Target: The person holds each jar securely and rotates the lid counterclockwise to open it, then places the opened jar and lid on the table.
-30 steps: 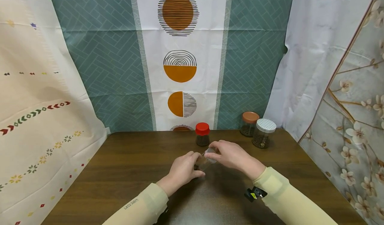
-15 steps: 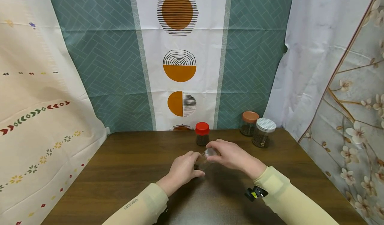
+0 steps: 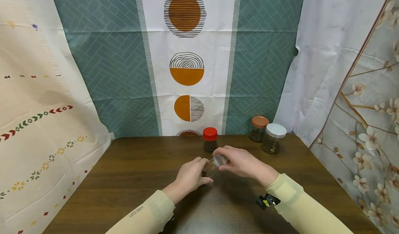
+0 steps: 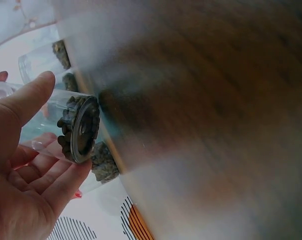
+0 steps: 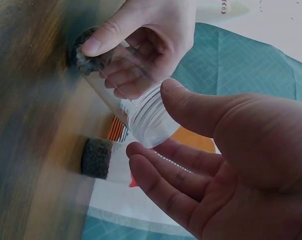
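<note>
A clear jar [image 3: 210, 170] with dark brown pieces in its bottom is tilted above the brown table, its top leaning toward the right. My left hand [image 3: 191, 175] grips the jar's lower body; in the left wrist view the thumb lies on one side and the fingers on the other. At the top end, a clear ribbed lid [image 5: 150, 117] sits between the thumb and fingers of my right hand [image 3: 241, 163]. In the right wrist view the right thumb touches the lid's edge, and the fingertips curve close to its opposite side.
Just behind the hands stands a small red-lidded jar [image 3: 210, 139] with dark contents. Toward the back right are a jar with an orange-brown lid [image 3: 259, 129] and one with a white patterned lid [image 3: 273, 139]. Hanging cloths border the wooden table [image 3: 140, 164].
My right thumb has shifted off the lid's top toward its near edge, showing more of the lid. The left hand and jar have hardly moved.
</note>
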Demonstrator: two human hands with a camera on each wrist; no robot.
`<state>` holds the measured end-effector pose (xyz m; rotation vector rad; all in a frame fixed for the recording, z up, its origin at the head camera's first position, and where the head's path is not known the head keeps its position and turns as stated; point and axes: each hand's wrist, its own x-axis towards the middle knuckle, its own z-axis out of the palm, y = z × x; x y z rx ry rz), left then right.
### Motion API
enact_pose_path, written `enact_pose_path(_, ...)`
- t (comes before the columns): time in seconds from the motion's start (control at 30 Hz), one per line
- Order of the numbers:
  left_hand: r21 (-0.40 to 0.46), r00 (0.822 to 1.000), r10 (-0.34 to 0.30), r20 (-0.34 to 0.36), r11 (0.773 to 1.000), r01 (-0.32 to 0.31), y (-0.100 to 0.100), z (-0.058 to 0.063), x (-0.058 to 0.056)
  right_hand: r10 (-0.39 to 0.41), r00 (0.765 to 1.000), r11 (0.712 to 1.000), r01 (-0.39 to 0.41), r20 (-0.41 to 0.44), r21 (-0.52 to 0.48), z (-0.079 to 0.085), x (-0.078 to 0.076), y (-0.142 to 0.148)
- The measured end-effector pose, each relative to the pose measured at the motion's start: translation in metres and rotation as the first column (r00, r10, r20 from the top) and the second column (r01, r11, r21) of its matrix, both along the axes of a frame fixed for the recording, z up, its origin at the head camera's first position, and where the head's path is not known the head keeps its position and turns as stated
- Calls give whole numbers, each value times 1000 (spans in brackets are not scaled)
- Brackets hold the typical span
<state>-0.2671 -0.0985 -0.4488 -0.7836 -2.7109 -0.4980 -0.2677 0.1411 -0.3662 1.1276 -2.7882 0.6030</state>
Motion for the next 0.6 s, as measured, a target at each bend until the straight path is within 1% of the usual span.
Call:
enact_pose_path(0.37,5,1000,-6,3,1000,6,0,0,0,15,1000,1000,-15,-7,23,0,1,2)
enact_pose_path(0.6,9,1000,-6,5,1000,6,0,0,0,29,999,999,-28,-30,22,0,2,3)
